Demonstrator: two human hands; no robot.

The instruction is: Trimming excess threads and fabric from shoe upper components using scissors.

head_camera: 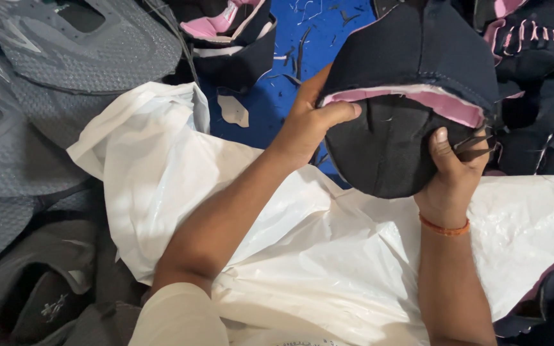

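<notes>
Hands [379, 138] clasped around shoe upper [411, 96]

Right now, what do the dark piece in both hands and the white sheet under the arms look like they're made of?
The dark shoe upper looks like matte navy fabric with a pink lining edge, stitched seams showing. The white sheet looks like thin plastic film: glossy, crinkled, slightly translucent. Left hand and right hand both grip the upper.

This was a shoe-making workshop: stacks of grey shoe uppers [65, 57] lay at the left, dark navy-and-pink uppers [540, 45] piled far right, thread scraps [302, 38] littering the blue table [290, 90].
</notes>
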